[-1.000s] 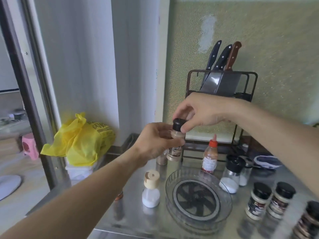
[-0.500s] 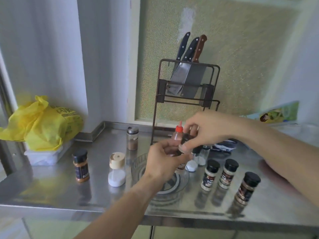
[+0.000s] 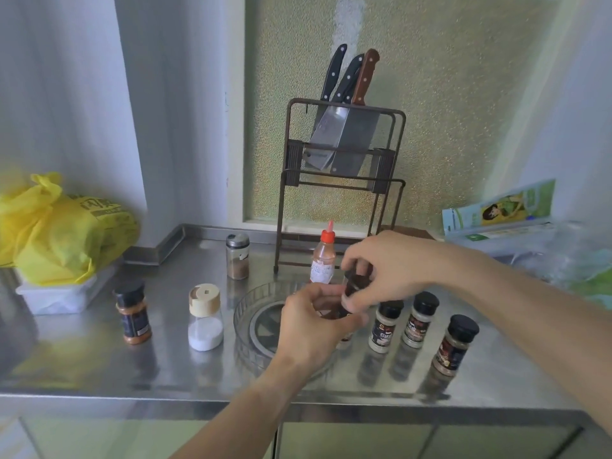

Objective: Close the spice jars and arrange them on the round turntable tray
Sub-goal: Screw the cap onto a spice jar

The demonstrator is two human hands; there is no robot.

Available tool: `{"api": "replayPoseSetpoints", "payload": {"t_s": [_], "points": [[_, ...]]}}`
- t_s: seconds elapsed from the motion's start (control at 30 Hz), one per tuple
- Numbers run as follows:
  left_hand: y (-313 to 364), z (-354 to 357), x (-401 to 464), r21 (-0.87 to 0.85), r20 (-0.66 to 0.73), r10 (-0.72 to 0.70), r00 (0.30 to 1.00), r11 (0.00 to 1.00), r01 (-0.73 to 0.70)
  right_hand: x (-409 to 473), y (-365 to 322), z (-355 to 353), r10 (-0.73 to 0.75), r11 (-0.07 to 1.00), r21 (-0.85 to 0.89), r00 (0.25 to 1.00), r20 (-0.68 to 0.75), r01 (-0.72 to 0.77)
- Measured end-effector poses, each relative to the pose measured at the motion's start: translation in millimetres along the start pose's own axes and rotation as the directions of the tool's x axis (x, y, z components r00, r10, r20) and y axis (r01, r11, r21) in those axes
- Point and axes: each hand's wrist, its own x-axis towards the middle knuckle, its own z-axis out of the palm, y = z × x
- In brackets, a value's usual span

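While both hands meet over the right part of the clear round plastic turntable tray (image 3: 246,308), the left hand (image 3: 311,329) has its fingers curled round the body of a small spice jar (image 3: 334,313), holding it just above the tray's dark spoked centre. The right hand (image 3: 385,270) comes from above, thumb and fingertips pinching the jar's black cap (image 3: 355,282); whether the cap is fully seated cannot be told, as the fingers hide the joint. The tray rests on a stainless steel counter (image 3: 185,369). To its right stand three black-capped spice jars in a loose row: the nearest (image 3: 384,327) just beside the tray, the middle one (image 3: 420,321) next to it, the third (image 3: 455,346) further right and nearer the counter edge. To the tray's left stand a glass shaker with a beige lid and white contents (image 3: 204,318) and, further left, a black-capped jar of orange-brown powder (image 3: 133,314). Behind the tray are a metal-lidded glass jar of brown powder (image 3: 237,256) and a red-capped squeeze bottle (image 3: 323,258), the latter near the foot of a dark metal knife rack (image 3: 341,180) holding cleavers and knives. A yellow plastic bag (image 3: 63,228) sits on a white container (image 3: 63,294) at far left.
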Motion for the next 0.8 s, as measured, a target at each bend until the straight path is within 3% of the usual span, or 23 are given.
{"api": "replayPoseSetpoints", "payload": {"t_s": [0.17,0.3,0.4,0.53,0.8], "points": [[-5,7,-3,-0.002,0.009,-0.010,1.000,1.000,0.010,-7,5,6,0.026,0.998,-0.052,0.999,-0.031,-0.027],[-12,15,-5,0.009,0.003,-0.015,1.000,1.000,0.015,-16,10,11,0.033,0.997,0.065,0.999,0.005,-0.034],[-19,20,-7,0.049,0.021,-0.004,1.000,0.999,0.003,-19,15,18,0.068,0.998,0.009,0.998,-0.013,-0.068],[-25,25,-8,0.045,0.016,0.006,1.000,0.999,-0.007,-26,18,22,0.021,0.995,0.092,0.999,0.029,-0.024],[-29,36,-13,0.104,0.015,0.018,1.000,0.994,-0.020,-29,24,34,0.029,0.996,0.081,0.999,0.032,-0.031]]}}
